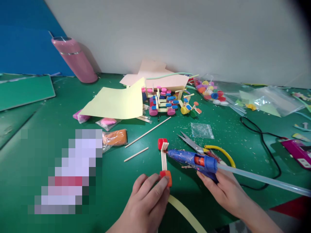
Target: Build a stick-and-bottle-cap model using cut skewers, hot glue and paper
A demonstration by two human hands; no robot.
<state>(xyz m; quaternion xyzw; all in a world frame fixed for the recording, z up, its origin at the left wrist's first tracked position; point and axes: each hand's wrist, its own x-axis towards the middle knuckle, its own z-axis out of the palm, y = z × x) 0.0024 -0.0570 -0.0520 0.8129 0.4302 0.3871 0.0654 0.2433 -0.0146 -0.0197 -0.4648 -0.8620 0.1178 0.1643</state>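
Observation:
My left hand [150, 200] is closed on the near end of a small stick assembly [164, 160], its fingers at the orange and red cap pieces [166, 178]. Pale wooden sticks run away from me to a red cap [162, 143] at the far end. A blue hot glue gun [189, 159] is gripped in my right hand [223, 187]. Its nozzle tip meets or nearly meets the sticks beside the red cap. From the gun's back a long clear glue stick [262, 179] sticks out to the right. A yellow paper strip [186, 213] lies below my left hand.
Scissors [194, 142] with a yellow handle lie behind the glue gun. Two loose sticks [148, 132] rest left of the assembly. Further back are colourful stick-and-cap models [165, 105], yellow paper [116, 103], a bag of caps [209, 90] and a pink bottle [75, 60]. A black cord [263, 142] runs at right.

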